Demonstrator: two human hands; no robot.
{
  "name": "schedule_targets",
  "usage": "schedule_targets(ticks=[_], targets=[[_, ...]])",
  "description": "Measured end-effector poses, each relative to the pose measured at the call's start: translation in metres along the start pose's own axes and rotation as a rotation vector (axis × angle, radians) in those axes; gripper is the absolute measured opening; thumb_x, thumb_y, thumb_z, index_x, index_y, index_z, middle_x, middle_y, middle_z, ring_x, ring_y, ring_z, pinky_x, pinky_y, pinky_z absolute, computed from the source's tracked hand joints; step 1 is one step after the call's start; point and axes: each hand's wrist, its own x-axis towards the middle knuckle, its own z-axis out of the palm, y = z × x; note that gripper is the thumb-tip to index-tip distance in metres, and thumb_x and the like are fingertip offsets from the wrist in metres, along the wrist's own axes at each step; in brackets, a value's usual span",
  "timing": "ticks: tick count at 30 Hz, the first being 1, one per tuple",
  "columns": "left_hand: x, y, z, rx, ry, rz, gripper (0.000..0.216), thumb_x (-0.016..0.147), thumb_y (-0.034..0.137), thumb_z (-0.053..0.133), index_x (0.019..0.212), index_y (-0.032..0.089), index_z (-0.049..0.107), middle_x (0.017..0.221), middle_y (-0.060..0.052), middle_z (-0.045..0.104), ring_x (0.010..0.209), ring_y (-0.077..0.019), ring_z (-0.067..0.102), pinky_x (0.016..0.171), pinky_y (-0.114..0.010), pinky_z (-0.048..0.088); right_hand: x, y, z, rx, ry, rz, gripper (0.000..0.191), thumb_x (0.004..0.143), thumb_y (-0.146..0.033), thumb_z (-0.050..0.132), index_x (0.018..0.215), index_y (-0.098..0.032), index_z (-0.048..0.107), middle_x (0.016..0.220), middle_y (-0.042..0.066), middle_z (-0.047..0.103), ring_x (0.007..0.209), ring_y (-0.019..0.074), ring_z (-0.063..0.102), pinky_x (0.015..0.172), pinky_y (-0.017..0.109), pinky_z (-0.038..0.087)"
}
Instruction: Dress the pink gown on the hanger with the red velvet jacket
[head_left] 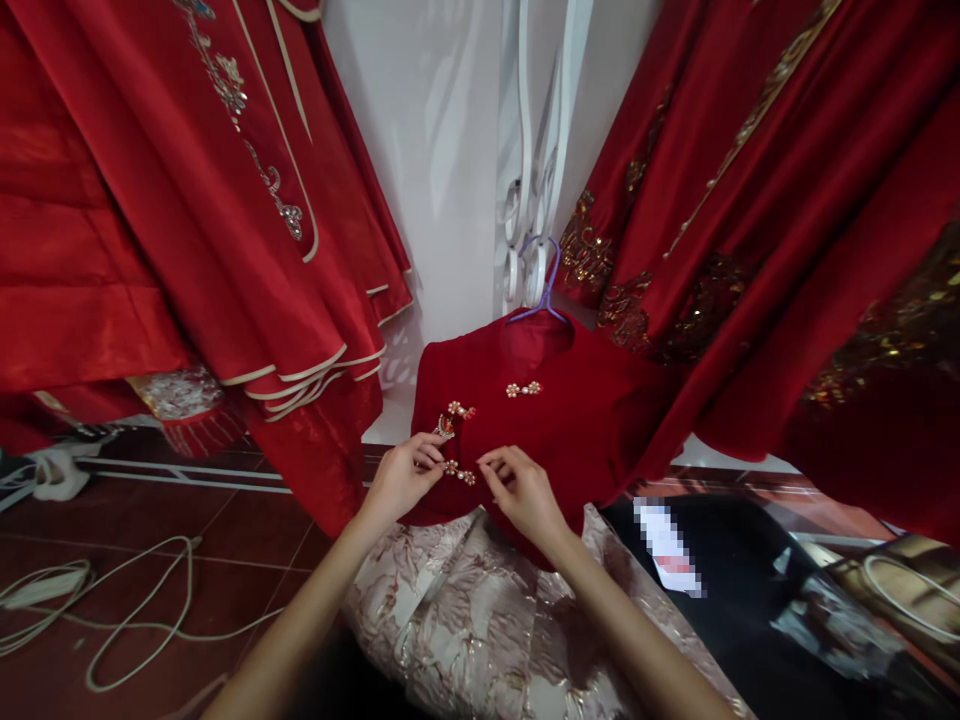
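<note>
A red top (570, 425) with a round neckline hangs on a purple hanger (551, 285) in front of me. Its front carries jewelled flower clasps: an upper one (524, 390), a left one (461, 410) and a lower one (459, 473). Beside the left clasp sits a dangling jewelled ornament (445, 428). My left hand (409, 480) is closed in a pinch at the left end of the lower clasp; what lies between its fingertips is hidden. On the other side of that clasp my right hand (521, 490) is pinched against the red cloth, its hold unclear.
Red embroidered garments hang at left (225, 200) and right (750, 200). White scrollwork metal (525, 150) rises behind the hanger. Shiny patterned pale fabric (465, 600) lies below the top. A white cable (187, 600) loops over the tiled floor; a black surface (720, 560) is at right.
</note>
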Motion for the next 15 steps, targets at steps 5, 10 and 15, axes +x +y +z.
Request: schedule_targets(ticks=[5, 10, 15], targets=[[-0.002, 0.011, -0.015, 0.125, 0.010, 0.051, 0.020, 0.078, 0.031, 0.061, 0.094, 0.021, 0.067, 0.089, -0.003, 0.066, 0.075, -0.0139, 0.063, 0.068, -0.026, 0.054, -0.016, 0.009, -0.028, -0.019, 0.093, 0.119, 0.019, 0.087, -0.038, 0.055, 0.088, -0.022, 0.066, 0.079, 0.005, 0.062, 0.061, 0.0150, 0.056, 0.054, 0.027, 0.044], [-0.010, 0.017, -0.005, 0.342, -0.107, 0.164, 0.016, 0.079, 0.033, 0.062, 0.092, 0.026, 0.068, 0.095, -0.003, 0.061, 0.086, -0.0179, 0.060, 0.073, -0.029, 0.051, -0.021, 0.002, -0.012, 0.125, -0.014, 0.133, 0.019, 0.087, -0.037, 0.055, 0.096, -0.023, 0.065, 0.092, 0.007, 0.063, 0.079, 0.0180, 0.061, 0.061, 0.027, 0.051], [-0.014, 0.020, 0.007, 0.483, -0.115, 0.212, 0.015, 0.081, 0.028, 0.062, 0.094, 0.025, 0.066, 0.098, -0.005, 0.060, 0.099, -0.0232, 0.055, 0.080, -0.034, 0.049, -0.026, -0.005, 0.004, 0.162, -0.084, 0.086, 0.032, 0.084, -0.028, 0.059, 0.116, -0.023, 0.057, 0.114, 0.008, 0.058, 0.104, 0.0197, 0.058, 0.086, 0.034, 0.053]])
